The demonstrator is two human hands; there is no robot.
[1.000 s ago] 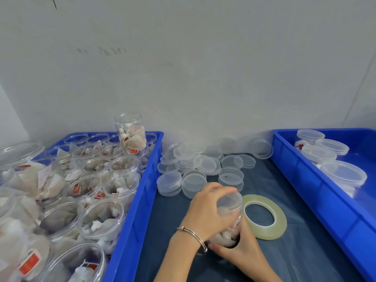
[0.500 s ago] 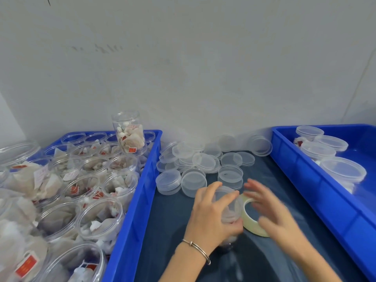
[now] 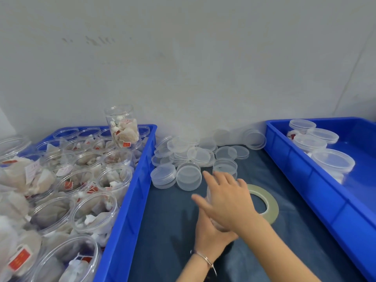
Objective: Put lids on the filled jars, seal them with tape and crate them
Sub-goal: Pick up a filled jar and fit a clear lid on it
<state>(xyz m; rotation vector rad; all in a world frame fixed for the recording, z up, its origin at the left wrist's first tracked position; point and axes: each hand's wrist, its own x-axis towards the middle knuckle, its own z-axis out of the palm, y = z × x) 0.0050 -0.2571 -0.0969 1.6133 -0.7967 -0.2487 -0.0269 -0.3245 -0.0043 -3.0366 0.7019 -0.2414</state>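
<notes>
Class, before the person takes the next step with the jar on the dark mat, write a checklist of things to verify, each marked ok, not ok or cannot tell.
1. Jar held steady: ok, the left hand grips it low down.
2. Lid seated on that jar: cannot tell, the right hand covers it and the frame is blurred.
3. Tape roll within reach: ok, it lies flat just right of the hands.
4. Tape end started on the jar: cannot tell.
5. Spare lids available: ok, piled behind the jar.
6. Room in the right crate: ok, bare floor shows.

Clear glossy plastic lids (image 3: pixel 188 178); matt dark mat (image 3: pixel 162 220), perhaps cloth.
</notes>
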